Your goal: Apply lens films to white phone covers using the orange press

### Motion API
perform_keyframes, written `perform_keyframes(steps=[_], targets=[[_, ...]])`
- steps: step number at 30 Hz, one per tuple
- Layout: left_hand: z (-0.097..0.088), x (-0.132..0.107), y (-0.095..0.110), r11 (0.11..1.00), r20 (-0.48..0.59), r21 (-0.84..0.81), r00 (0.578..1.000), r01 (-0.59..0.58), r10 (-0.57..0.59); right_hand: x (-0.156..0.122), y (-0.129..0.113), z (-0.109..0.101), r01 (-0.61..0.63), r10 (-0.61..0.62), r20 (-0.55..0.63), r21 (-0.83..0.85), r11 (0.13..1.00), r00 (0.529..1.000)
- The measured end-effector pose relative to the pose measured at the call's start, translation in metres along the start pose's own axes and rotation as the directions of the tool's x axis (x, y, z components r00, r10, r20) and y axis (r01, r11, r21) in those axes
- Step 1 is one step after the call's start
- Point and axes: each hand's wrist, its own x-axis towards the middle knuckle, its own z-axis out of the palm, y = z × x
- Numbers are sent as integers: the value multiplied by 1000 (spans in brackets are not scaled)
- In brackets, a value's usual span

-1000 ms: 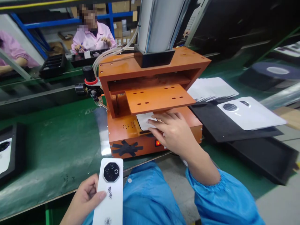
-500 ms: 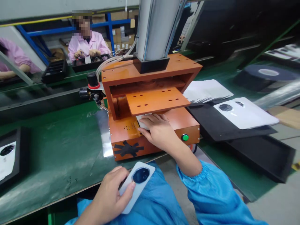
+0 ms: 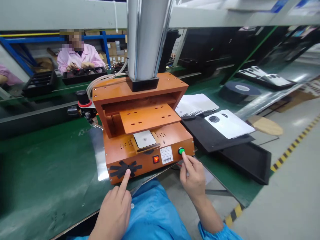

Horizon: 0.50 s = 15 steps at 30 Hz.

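Partly under the plate (image 3: 150,118), white panel (image 3: 144,140) lies at 10 o'clock from the right hand (image 3: 193,178), 1 o'clock from the left hand (image 3: 115,207). Right index on green button (image 3: 180,150); left index at black tape (image 3: 121,169); neither hand visibly gripping anything.

The left hand (image 3: 116,204) has been emptied and brought to the black tape (image 3: 120,170), the right hand (image 3: 193,176) to the green button (image 3: 180,150).

Orange press (image 3: 150,118), right fingers (image 3: 186,162) on green button (image 3: 180,151), left fingers (image 3: 124,182) at tape (image 3: 122,169) (black strips)
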Motion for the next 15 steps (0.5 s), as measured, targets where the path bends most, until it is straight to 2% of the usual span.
perform_keyframes(steps=[8,10,12,15], targets=[[0,-2,-8,997,49,71,999,-17,13,6,5,1,8,-7,31,-19,1000,999],[-4,-1,-8,1000,-5,-7,1000,3,-3,7,4,-1,-20,19,29,15,1000,999],[-8,-4,-6,988,-77,-156,997,7,-19,4,-4,-6,-72,72,1,95,993,997],[-13,-11,7,902,-101,-420,983,95,-151,-6,-33,-17,-104,110,-5,294,950,994]])
